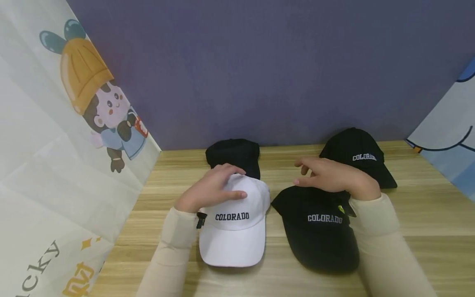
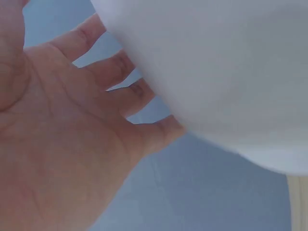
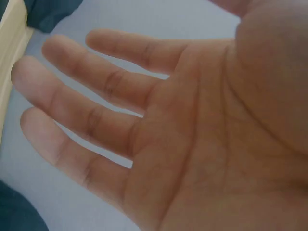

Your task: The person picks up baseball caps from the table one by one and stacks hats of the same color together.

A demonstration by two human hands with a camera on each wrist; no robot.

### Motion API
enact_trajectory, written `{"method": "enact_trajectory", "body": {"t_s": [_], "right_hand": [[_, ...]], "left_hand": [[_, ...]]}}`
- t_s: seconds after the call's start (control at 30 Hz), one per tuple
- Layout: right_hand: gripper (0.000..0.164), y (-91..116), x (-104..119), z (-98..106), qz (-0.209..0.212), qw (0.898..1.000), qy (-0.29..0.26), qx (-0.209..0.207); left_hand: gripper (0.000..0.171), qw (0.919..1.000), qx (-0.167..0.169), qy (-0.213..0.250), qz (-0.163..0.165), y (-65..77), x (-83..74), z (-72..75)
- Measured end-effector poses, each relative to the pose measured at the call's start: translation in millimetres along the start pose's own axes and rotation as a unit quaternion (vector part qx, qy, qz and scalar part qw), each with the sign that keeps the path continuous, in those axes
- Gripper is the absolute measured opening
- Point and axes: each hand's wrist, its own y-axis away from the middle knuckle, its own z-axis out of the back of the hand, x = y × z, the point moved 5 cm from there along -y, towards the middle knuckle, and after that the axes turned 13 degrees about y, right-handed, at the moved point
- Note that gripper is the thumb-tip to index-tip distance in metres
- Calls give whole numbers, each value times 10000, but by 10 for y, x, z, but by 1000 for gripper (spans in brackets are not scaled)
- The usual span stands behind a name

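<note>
A white baseball cap (image 1: 233,247) lettered COLORADO lies on the table with its brim toward me. My left hand (image 1: 211,190) is at the upper left of its crown, fingers spread. In the left wrist view the fingertips of the left hand (image 2: 72,115) reach the edge of the white cap (image 2: 226,72), and the cap hides their ends. To the right lies a black cap (image 1: 323,243) with the same lettering, brim also toward me. Above its crown hovers my right hand (image 1: 330,175), fingers loosely extended; the right wrist view shows a bare palm (image 3: 178,125).
Behind the white cap sits another black cap (image 1: 231,152), partly covered. A further black COLORADO cap (image 1: 352,144) stands at the back right. The wooden table (image 1: 426,214) meets a dark back wall (image 1: 259,74). A printed cloth (image 1: 74,173) hangs at the left.
</note>
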Motion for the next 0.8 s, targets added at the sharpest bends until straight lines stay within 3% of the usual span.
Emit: {"method": "enact_trajectory", "body": {"t_s": [0.17,0.3,0.5,0.67,0.8], "right_hand": [[67,32,-181,6,-151,9997,-70,150],[58,63,-334,5,-159,9993,-124,319],[37,94,-657,-62,-247,9956,-503,752],[36,115,-912,-206,-492,9810,-1370,1278],[37,105,-1013,-295,-537,9770,-1484,1435]], "left_hand": [[55,9994,27,-260,-222,-20,-170,-103],[53,9988,144,-425,-206,-35,-232,-185],[56,9985,201,-510,12,-43,-210,-250],[62,9980,203,-596,85,-49,-158,-268],[64,9979,215,-601,96,-56,-133,-276]]}}
